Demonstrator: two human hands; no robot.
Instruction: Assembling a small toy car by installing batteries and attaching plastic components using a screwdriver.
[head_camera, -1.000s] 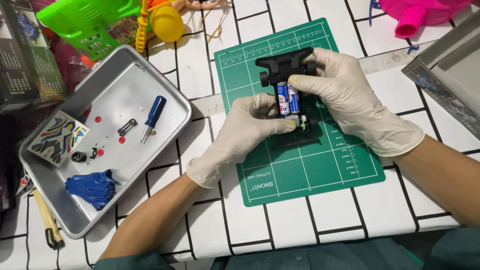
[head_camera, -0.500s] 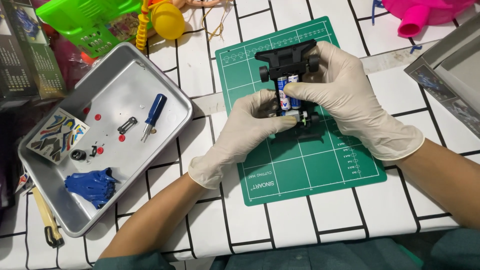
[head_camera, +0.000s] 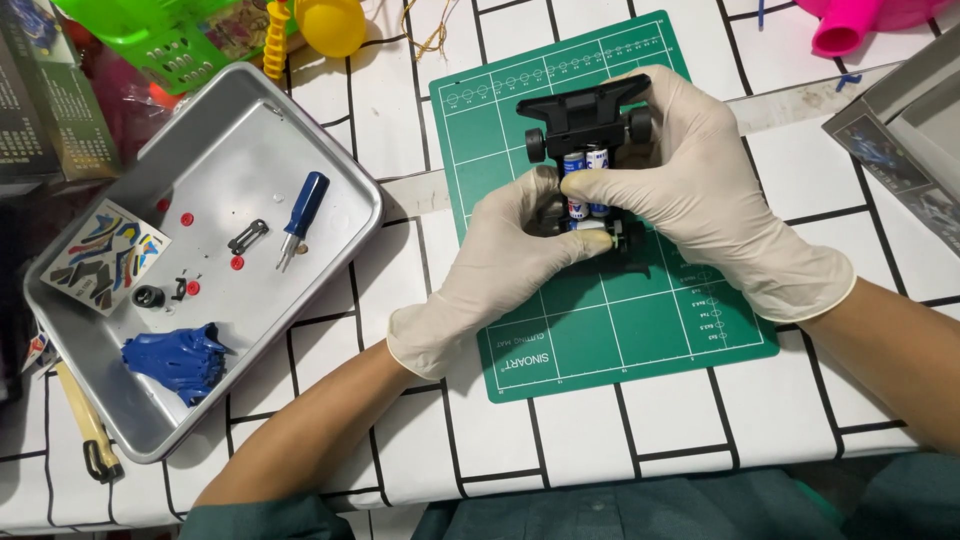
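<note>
A black toy car chassis (head_camera: 583, 110) lies on a green cutting mat (head_camera: 600, 320), with two blue and white batteries (head_camera: 585, 165) seated in its middle. My left hand (head_camera: 500, 270), in a white glove, grips the chassis from the left and below. My right hand (head_camera: 700, 190), also gloved, holds it from the right, with fingers pressing over the batteries. The rear part of the chassis is hidden under my fingers.
A metal tray (head_camera: 330, 250) at left holds a blue screwdriver (head_camera: 302, 212), a sticker sheet (head_camera: 100, 255), a blue car body shell (head_camera: 175, 358), small red and black parts. A green basket (head_camera: 160, 40), yellow toy (head_camera: 330, 25) and pink object (head_camera: 860, 25) lie behind; a box (head_camera: 900, 130) sits right.
Both hands and the chassis have shifted slightly up the mat; my right fingers have slid further over the batteries.
</note>
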